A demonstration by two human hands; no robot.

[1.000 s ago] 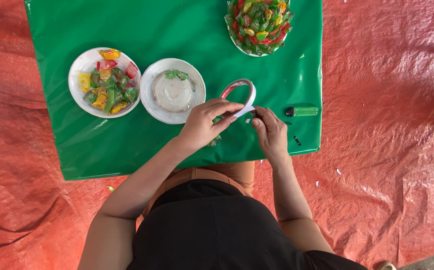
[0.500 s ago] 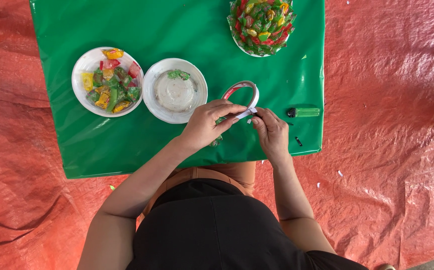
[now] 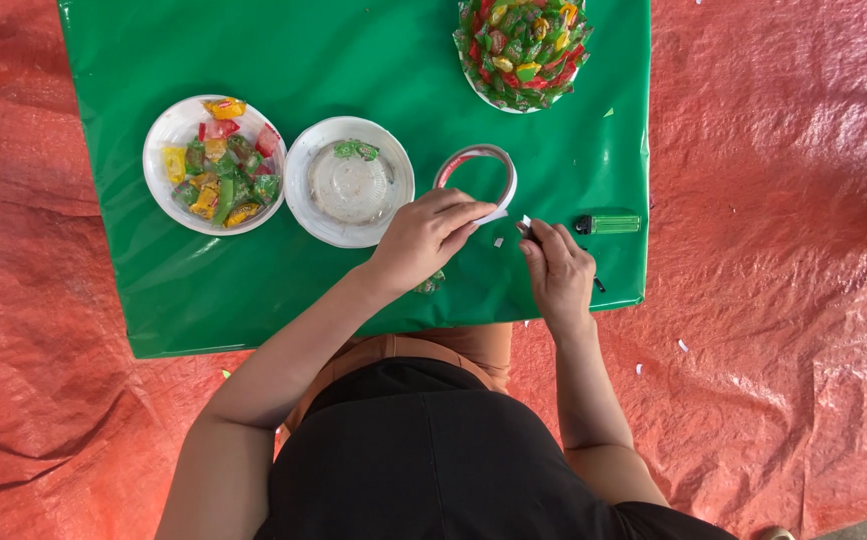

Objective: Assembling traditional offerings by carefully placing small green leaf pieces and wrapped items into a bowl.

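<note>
"Green cloth [image 3: 354, 60] covers the table. Where is the tape roll?" asks one child.

"The tape roll [image 3: 474, 151] lies flat on the cloth, just right of the white bowl [image 3: 299, 200] and below the heap of sweets [image 3: 522, 45]," says the other.

"Who has it?"

"The left hand [image 3: 424, 240] does. Its fingers are bent over the near edge of the ring and press it down."

"And the right hand?"

"The right hand [image 3: 559, 270] has its thumb and fingertips pinched shut on a tiny white bit [image 3: 526, 221]. It is very small, so I cannot tell if it is tape."

"What is new?"

"A moment ago both hands met at the roll, and the right fingers were on it. Now the right hand has come away a little. There is a gap between the hands. One more white scrap [image 3: 497, 242] lies on the cloth in that gap. I think a small piece has come off the roll."

"Which way does the roll point?"

"It is round, so it has no long side. Its hole looks straight up. Its loose white end sticks out at the lower right, toward the right hand."

"Anything else close?"

"A green lighter [image 3: 609, 224] lies just past the right fingers. Its long side runs left to right."
</note>
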